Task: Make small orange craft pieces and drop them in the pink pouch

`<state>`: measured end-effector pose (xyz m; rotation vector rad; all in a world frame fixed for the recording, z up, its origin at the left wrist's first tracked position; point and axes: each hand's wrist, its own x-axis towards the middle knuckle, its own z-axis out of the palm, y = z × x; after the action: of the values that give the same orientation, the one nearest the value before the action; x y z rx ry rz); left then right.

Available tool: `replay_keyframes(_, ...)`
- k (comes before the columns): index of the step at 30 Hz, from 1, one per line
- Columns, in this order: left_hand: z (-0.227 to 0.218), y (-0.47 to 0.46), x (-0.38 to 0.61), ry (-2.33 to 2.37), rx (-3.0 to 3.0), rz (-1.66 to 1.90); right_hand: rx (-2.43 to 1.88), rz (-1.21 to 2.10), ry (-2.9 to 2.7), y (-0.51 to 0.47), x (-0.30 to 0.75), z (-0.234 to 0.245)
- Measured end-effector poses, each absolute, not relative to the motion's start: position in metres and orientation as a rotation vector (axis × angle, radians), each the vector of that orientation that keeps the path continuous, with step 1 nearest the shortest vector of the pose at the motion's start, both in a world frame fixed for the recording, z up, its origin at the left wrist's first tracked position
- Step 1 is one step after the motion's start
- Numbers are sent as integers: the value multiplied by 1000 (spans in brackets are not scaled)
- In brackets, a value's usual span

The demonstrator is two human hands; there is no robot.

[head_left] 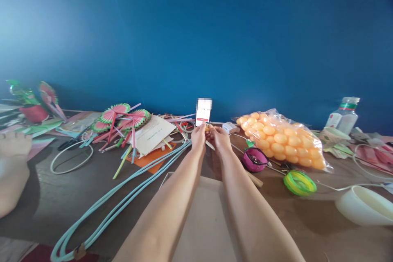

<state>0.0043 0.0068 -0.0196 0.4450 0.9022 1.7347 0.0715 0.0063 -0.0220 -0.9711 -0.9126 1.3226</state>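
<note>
One blue wall (196, 41) is rising behind a bag of orange balls (280, 138). Left of it, a phone (203, 111) is standing just beyond the left hand (199, 136) and right hand (219, 136), which are seemingly pinching a small yellow piece (208, 128). I'm judging the handling under way; what's done or left isn't showing.

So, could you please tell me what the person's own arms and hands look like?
The left forearm and right forearm are bare, tapering towards the wrists, with no sleeve, watch or bracelet showing. The left hand and right hand wear no gloves; the fingers are too small to tell whether there are rings.
</note>
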Motion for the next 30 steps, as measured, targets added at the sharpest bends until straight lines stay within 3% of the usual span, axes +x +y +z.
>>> replay_keyframes(15,-13,1,4,895,421,1705,-952,1391,-856,2,73,-14)
replay_keyframes(26,-17,2,4,960,467,1712,-1001,1307,-996,8,74,-21)
replay_keyframes(30,-15,3,3,964,430,1710,-1129,1127,-1071,7,75,-19)
